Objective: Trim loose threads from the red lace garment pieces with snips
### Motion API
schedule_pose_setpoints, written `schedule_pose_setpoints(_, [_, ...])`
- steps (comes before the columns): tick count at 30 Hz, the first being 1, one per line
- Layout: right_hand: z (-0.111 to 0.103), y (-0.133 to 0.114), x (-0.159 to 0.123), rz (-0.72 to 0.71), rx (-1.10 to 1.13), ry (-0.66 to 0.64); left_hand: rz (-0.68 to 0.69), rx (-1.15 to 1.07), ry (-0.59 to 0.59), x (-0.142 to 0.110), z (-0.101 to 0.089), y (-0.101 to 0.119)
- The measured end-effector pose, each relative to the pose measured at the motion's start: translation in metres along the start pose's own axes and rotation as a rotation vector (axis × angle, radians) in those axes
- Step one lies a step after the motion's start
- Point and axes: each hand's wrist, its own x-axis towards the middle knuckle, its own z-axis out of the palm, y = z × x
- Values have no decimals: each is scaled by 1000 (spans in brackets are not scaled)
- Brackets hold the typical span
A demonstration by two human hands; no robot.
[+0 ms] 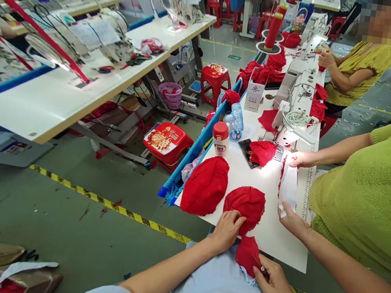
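Observation:
My left hand [229, 229] is at the near table edge, its curled fingers pinching the lower edge of a rounded red fabric piece [245, 203]. My right hand [273, 281] is closed around a small thin tool with a dark handle [264, 271]; its exact kind is too small to make out. Its fingertips touch a smaller red fabric piece [248, 253], which hangs over the table edge against my light blue clothing. Another rounded red piece [206, 185] lies flat on the white table [278, 244], left of the first.
A co-worker in green at right holds a white strip [290, 182] by the sewing machine [291, 126]. A red-lidded bottle [220, 139], phone [248, 153] and red scrap [262, 152] are on the table. A blue cloth trough [195, 149] borders its left side; a red stool [167, 143] stands beyond.

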Motion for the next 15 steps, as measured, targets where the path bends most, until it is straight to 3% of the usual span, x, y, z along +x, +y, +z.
schedule_pose_setpoints(15, [-1,2,0,-9,8,-5,17,17,-6,2,1,-1])
